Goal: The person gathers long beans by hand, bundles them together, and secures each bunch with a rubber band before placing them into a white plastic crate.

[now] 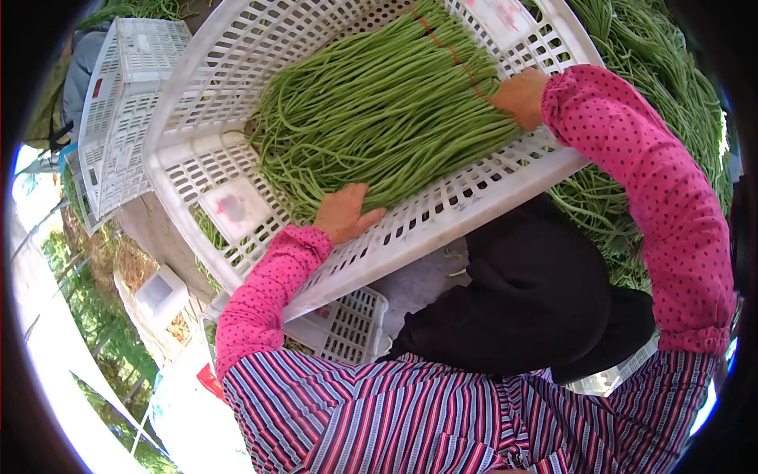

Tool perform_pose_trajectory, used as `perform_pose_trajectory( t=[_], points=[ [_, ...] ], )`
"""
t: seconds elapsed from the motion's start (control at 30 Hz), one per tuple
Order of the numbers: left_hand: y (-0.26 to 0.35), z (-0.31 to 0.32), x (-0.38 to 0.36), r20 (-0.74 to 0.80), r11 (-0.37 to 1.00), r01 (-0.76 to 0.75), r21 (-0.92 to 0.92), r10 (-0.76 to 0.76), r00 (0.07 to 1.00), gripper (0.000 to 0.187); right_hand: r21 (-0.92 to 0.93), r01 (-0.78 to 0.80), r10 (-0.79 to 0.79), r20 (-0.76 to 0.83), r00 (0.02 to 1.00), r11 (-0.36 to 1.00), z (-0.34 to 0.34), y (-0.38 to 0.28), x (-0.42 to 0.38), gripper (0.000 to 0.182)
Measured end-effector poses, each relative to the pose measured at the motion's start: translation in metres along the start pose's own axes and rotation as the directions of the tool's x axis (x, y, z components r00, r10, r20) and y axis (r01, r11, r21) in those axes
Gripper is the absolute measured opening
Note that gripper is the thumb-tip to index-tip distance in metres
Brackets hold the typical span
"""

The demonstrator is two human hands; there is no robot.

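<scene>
Yardlong beans (387, 118) lie side by side in a thick layer inside a white plastic crate (185, 103), with a thin red tie (450, 51) across them near their far right end. My left hand (343, 215) lies at the near left edge of the beans, beside the crate's near wall. Its fingers are stretched and the thumb stands apart. At the right end, my right hand (523, 96) curls over the beans near the tie. Its fingertips are hidden among the beans.
More loose long beans (663, 103) are piled beyond the crate on the right. Another white crate (130, 110) stands at the upper left. A grey-white crate (351, 324) sits below the near rim, beside my dark-clothed leg (529, 292). A white container (162, 294) is at the left.
</scene>
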State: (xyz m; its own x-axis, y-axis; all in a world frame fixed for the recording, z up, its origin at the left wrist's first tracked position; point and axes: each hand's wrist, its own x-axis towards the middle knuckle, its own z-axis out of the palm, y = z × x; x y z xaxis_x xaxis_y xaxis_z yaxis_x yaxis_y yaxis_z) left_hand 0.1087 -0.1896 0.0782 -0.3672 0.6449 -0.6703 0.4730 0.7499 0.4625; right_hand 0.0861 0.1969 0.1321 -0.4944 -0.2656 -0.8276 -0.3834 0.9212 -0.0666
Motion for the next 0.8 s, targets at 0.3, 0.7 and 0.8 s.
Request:
perform_pose_trajectory(
  t=[0.3, 0.7, 0.8],
  points=[
    [-0.115, 0.044, -0.007, 0.023, 0.71, 0.295, -0.64, -0.366, 0.93, 0.049, -0.149, -0.117, 0.143, 0.174, 0.974, 0.982, -0.012, -0.003, 0.016, 0.038],
    [-0.049, 0.008, 0.036, -0.509, 0.84, 0.106, 0.532, 0.217, 0.833, 0.049, 0.2, 0.03, 0.088, -0.555, 0.827, 0.979, -0.022, 0.012, -0.026, 0.023],
    [-0.065, 0.032, 0.036, -0.501, 0.841, 0.109, 0.53, 0.206, 0.841, 0.029, 0.444, 0.4, 0.158, -0.803, 0.575, 0.802, -0.042, 0.017, -0.081, 0.021]
  ],
)
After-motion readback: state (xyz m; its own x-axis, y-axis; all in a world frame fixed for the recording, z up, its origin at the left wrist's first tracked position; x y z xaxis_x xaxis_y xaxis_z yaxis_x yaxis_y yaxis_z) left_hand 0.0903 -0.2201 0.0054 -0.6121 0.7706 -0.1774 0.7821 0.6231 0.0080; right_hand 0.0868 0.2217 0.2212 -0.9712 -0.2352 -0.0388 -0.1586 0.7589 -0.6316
